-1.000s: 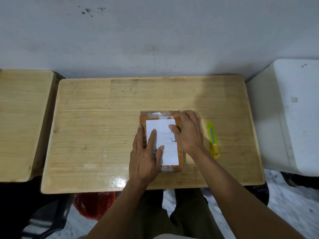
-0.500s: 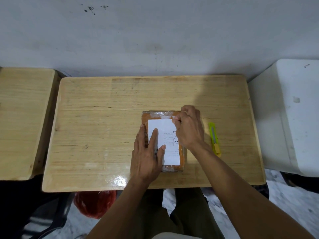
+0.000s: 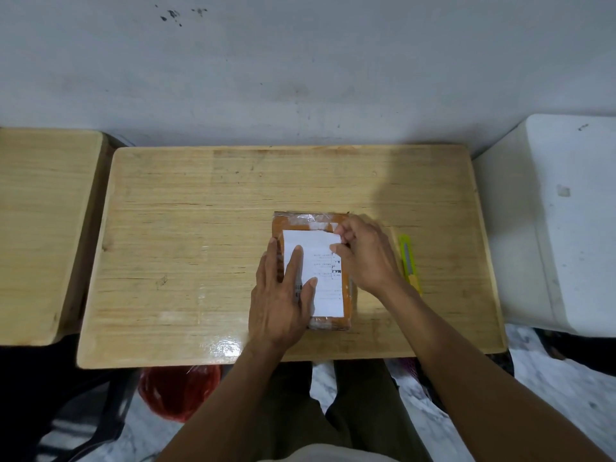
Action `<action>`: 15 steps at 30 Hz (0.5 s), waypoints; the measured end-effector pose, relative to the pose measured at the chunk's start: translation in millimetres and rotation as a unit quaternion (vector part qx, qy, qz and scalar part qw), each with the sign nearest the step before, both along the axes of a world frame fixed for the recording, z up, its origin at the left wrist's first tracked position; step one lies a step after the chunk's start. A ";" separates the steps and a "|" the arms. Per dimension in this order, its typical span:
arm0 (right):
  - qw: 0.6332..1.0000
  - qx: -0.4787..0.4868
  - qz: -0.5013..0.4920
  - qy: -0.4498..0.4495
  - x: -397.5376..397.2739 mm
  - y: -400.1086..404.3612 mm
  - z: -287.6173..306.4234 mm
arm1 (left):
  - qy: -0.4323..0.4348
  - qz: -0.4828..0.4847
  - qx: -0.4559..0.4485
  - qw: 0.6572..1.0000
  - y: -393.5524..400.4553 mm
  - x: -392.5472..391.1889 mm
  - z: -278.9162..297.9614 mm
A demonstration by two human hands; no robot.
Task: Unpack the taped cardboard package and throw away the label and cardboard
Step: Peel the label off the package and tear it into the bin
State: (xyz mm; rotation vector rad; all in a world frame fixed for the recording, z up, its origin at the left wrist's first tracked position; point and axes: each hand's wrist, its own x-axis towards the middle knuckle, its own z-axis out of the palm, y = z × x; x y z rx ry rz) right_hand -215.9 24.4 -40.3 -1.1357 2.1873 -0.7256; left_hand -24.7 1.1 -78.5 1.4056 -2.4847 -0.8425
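while my right hand [image 3: 365, 253] pinches the far right corner of the label [image 3: 315, 258], i peel low and slow. left hand [image 3: 283, 296]: flat, fingers spread, pinning the package [image 3: 300, 221] at mid-table [image 3: 200, 228]. cutter [image 3: 408, 258]: just right, untouched. red bag [image 3: 180, 391]: below the table edge.

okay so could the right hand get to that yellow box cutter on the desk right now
Probably yes. The yellow box cutter lies in the open just beside the right hand, nothing between them, though that hand is busy pinching the label corner.
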 end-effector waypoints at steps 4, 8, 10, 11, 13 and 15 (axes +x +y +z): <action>0.999 -0.005 -0.033 -0.011 2.9 -1.2 -2.9 | -0.002 0.001 -0.001 1.000 0.0 -0.2 0.4; 0.998 -0.019 -0.029 0.043 6.9 4.8 -8.6 | -0.003 0.002 0.001 1.000 0.2 -0.8 0.3; 0.998 -0.008 -0.033 0.059 10.5 8.0 -11.8 | -0.003 0.000 -0.001 1.000 -0.2 -1.1 0.1; 0.997 -0.012 -0.040 0.058 12.3 9.3 -14.0 | -0.001 0.000 -0.001 1.000 -0.1 -1.1 -0.1; 0.997 -0.034 -0.059 0.036 16.4 11.9 -16.0 | 0.007 0.001 0.000 1.000 0.4 0.1 -0.7; 0.994 -0.070 -0.087 -0.001 21.6 14.0 -14.9 | 0.019 0.002 0.003 1.000 1.1 0.9 -1.3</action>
